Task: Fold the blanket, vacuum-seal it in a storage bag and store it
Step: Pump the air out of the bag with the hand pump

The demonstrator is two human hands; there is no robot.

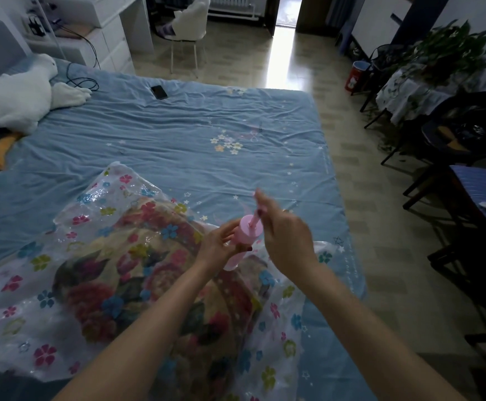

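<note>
From the head camera, no brand or writing can be read on anything. Both forearms reach forward over the storage bag (62,273), a clear bag printed with small flowers that lies on the bed (178,134) with the folded floral blanket (137,273) inside it. The left hand (217,246) curls its fingers round the barrel of the pink pump (243,241), which stands on the bag's far right part, its long axis tilted slightly from upright, top end toward the far side of the bed. The right hand (283,235), just right of the pump, pinches the pump's thin handle rod above the barrel. Beyond the bag, a phone (159,92) and a white goose plush (19,99) lie on the bed.
</note>
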